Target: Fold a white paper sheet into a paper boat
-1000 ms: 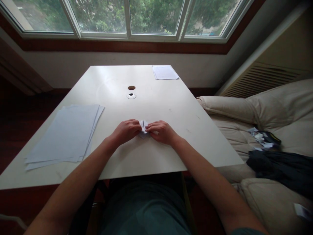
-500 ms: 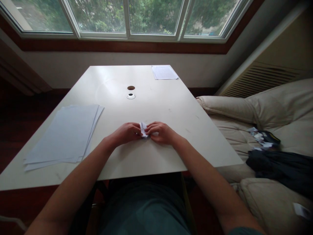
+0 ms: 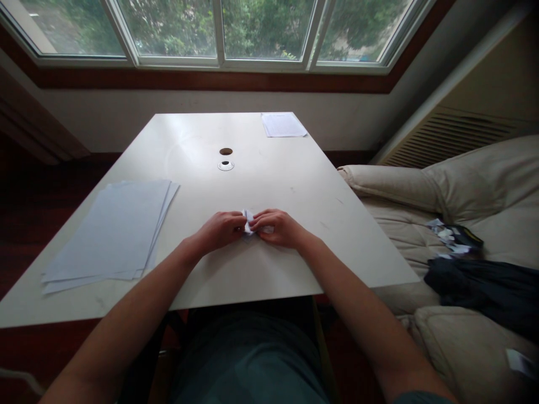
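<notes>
A small folded piece of white paper (image 3: 249,222) sits on the white table (image 3: 269,185), mostly covered by my hands. My left hand (image 3: 220,231) pinches its left side with the fingertips. My right hand (image 3: 278,228) grips its right side, and the two sets of fingers nearly meet over it. The paper's lower part and its inner folds are hidden.
A loose stack of white paper sheets (image 3: 112,231) lies on the table's left. Further back are a few sheets (image 3: 283,125) and a grommeted cable hole (image 3: 225,165). A beige sofa (image 3: 442,224) to the right holds dark cloth (image 3: 480,286) and scraps.
My hands have drawn slightly closer together over the folded paper, which now shows less. The paper stays in about the same spot on the table.
</notes>
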